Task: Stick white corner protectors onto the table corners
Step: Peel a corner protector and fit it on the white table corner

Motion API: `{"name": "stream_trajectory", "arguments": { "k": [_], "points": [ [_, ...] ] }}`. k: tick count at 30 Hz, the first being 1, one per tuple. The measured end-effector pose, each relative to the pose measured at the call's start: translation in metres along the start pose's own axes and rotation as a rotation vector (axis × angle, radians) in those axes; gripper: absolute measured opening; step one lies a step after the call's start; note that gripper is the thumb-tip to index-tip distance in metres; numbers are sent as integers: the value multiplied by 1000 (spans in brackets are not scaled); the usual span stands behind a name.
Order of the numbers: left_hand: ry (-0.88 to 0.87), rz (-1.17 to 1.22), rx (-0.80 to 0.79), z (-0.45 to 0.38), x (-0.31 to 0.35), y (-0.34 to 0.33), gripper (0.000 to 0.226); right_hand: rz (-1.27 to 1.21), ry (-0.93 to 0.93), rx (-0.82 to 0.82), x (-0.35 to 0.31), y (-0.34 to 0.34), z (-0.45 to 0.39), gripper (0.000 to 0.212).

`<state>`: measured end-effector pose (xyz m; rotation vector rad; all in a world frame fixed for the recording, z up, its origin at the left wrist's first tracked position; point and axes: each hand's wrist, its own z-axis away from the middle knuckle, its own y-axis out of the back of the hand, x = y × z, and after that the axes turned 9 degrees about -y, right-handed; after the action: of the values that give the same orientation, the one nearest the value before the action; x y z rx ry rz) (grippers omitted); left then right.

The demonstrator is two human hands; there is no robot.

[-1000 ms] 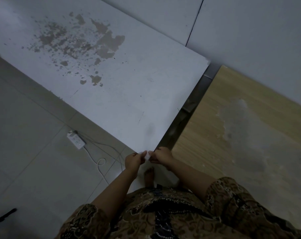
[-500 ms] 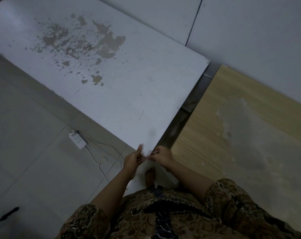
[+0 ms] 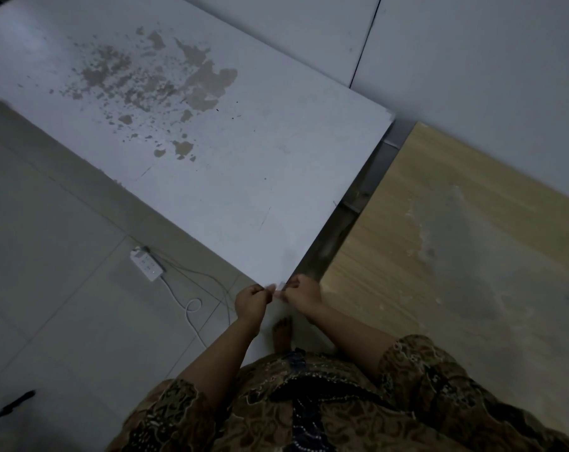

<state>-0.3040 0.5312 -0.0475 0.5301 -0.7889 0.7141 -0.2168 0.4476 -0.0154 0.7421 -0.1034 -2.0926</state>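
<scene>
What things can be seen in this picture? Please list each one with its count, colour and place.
white table: 1, white with brown worn patches, upper left and centre
wooden table: 1, light wood, right, apart from the white table
corner protector: 1, white, small, at the white table's near corner, between both hands
power strip: 1, white, on the floor left, with cables
dark object: 1, black, floor, bottom left; cannot tell what
wall: white, top right
foot: 1, bare, on the floor
left hand: pinches the protector
right hand: pinches the protector
</scene>
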Motion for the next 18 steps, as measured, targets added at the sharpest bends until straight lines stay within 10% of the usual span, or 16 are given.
{"name": "stream_trajectory", "arguments": {
  "k": [7, 18],
  "points": [
    [18, 120, -98, 1, 0, 7, 20, -245, -75, -276, 5, 11, -10, 15],
    [39, 139, -53, 3, 1, 6, 30, -153, -98, -90, 1, -2, -17, 28]
  ]
}}
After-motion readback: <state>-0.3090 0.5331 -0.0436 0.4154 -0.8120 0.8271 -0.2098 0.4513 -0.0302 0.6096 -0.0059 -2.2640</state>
